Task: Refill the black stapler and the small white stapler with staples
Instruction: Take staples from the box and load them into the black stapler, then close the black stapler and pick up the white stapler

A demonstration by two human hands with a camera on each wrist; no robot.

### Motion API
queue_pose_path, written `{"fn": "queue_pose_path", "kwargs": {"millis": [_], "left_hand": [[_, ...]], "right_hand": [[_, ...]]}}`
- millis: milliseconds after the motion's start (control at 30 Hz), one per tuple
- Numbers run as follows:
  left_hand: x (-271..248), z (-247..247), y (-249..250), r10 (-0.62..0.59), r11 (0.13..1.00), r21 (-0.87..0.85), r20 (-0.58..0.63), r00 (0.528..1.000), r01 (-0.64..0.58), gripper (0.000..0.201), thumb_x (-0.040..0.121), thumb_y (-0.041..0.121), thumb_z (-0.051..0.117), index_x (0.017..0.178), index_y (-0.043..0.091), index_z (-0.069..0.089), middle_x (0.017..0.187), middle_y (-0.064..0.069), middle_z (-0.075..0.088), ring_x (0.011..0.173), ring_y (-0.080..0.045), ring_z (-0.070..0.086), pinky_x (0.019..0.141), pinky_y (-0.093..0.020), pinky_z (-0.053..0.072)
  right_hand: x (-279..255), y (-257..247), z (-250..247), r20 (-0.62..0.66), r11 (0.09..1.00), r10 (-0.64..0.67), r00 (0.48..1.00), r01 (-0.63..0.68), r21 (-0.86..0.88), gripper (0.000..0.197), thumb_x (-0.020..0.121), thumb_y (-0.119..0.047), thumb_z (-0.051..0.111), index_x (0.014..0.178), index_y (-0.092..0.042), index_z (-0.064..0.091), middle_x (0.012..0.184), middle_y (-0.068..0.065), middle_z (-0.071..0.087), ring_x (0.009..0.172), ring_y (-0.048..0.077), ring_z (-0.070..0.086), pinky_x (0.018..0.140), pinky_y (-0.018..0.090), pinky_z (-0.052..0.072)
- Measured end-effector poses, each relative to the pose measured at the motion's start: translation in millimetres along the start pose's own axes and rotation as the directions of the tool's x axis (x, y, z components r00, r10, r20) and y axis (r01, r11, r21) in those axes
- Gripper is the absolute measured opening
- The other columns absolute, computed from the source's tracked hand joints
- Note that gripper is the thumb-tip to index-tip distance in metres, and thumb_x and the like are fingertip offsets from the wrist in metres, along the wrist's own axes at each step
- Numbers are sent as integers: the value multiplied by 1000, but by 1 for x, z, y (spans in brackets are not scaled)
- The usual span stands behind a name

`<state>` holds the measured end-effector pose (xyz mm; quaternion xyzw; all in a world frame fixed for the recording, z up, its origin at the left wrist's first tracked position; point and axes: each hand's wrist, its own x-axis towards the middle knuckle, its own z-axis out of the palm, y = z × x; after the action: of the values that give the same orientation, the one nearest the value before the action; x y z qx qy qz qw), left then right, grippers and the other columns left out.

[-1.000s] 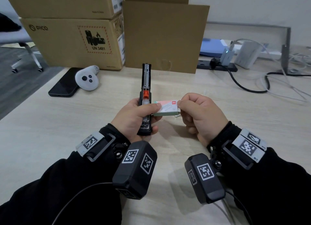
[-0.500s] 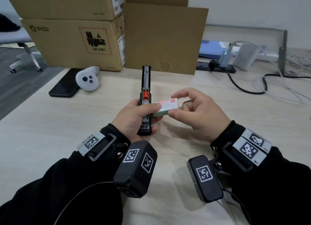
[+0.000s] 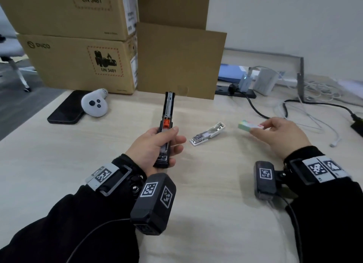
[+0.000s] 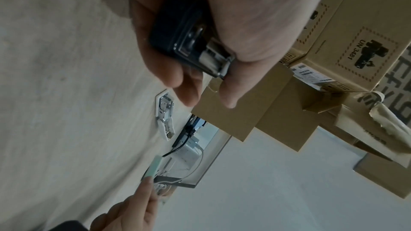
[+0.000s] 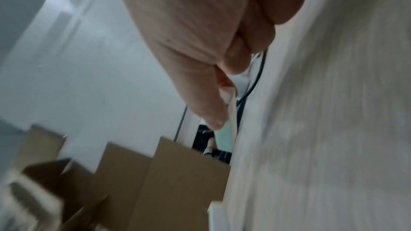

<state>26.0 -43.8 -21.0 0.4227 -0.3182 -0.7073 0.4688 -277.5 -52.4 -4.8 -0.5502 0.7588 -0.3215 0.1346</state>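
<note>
The black stapler sits in our left hand, fingers and thumb wrapped round its rear half, its opened top pointing away toward the cardboard boxes. From the head view we see its metal channel and an orange pusher; the left wrist view shows only the stapler's butt end in the grip, and beyond it the small white stapler. That small white stapler lies flipped open on the wooden table, between our two hands and touching neither. Our right hand pinches the box of staples between thumb and fingertips, out to the right near the cables. The right wrist view is blurred; there we make out only a pale green edge of the box beside the thumb. A phone and a white controller lie far left.
</note>
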Motion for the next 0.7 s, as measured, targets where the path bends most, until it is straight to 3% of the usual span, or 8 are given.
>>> {"fn": "queue_pose_path", "kwargs": {"millis": [67,167,333,400,467,533,600,700], "left_hand": [[-1,0,0,-15,1000,-5,11,1000,15,20,91,22,68,105,14,58,89,-9,76,61,-15,67,40,-21,43],[-4,0,0,-53,998,-32,49,997,55,19,90,22,69,102,13,58,86,-9,76,57,-14,67,38,-21,44],[-7,4,-4,-78,997,-18,97,992,80,18,88,20,69,101,13,58,81,-9,75,54,-14,65,36,-20,41],[-8,5,-5,-79,997,4,114,990,79,26,81,21,72,102,12,58,81,-9,75,54,-14,64,36,-22,42],[-9,5,-6,-82,997,14,128,988,81,28,80,22,72,102,12,57,81,-9,74,53,-14,63,36,-21,41],[-9,6,-6,-82,997,18,140,987,80,29,79,23,73,101,12,58,81,-9,74,53,-14,62,36,-21,40],[-10,6,-6,-84,996,33,156,984,80,26,81,23,71,101,12,57,80,-9,74,52,-14,61,36,-21,38],[-11,6,-6,-101,994,61,219,971,89,32,76,25,73,101,13,57,82,-10,72,52,-14,58,35,-20,38]], "right_hand": [[6,13,-4,-5,991,98,995,-98,-89,29,75,-45,79,84,-19,67,89,4,67,82,26,62,66,33,41],[10,20,-3,64,979,161,985,-152,-135,30,73,-44,81,86,-21,68,100,6,69,87,25,62,75,34,46],[8,7,-1,60,967,175,983,-161,-197,46,76,-52,75,112,-26,64,107,3,62,97,24,58,82,33,42],[2,-6,4,5,991,94,996,-93,-97,40,78,-52,73,108,-26,65,97,0,62,91,22,60,79,32,43],[-8,-23,17,-6,998,-22,1000,23,65,28,83,-47,71,97,-23,70,74,-3,59,67,15,56,64,30,39],[-22,-44,37,64,963,-120,991,100,251,28,88,-46,67,88,-19,73,56,-12,55,49,4,46,56,28,34],[-35,-61,58,177,905,-132,975,46,424,34,91,-51,61,91,-20,74,46,-16,49,40,1,41,52,23,31],[-46,-76,83,333,752,-70,940,-170,637,42,90,-63,54,102,-27,71,51,-12,38,41,9,27,45,23,21]]}}
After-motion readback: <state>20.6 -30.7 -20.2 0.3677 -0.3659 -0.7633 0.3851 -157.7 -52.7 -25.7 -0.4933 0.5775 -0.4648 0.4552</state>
